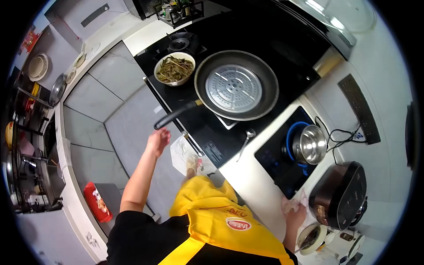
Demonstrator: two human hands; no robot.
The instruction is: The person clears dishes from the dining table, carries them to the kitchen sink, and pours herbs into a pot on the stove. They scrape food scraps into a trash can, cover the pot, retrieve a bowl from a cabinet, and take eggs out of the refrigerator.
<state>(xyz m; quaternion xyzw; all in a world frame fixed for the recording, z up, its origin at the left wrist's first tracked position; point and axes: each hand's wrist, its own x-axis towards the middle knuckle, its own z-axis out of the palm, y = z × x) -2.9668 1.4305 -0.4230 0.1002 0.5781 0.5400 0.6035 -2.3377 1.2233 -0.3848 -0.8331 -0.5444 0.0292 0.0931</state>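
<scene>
My left hand (159, 140) is just below the end of the black handle of a large frying pan (270, 104), fingers loosely bent with nothing in them. A round perforated steel steamer plate (234, 88) lies inside the pan, which sits on the black gas hob (247, 137). My right hand (295, 216) is by the counter at lower right, its fingers on a crumpled pale cloth (293, 203). Beside the pan stands a bowl of brownish-green dried strips (176, 68). A metal spoon (246, 143) lies at the hob's edge.
A shiny steel pot (312, 145) stands tilted in view on the induction cooker (276, 161). A dark rice cooker (338, 194) is close to my right hand. Power cables (342, 137) run to the wall socket strip (358, 108). A red tray (97, 202) is at left.
</scene>
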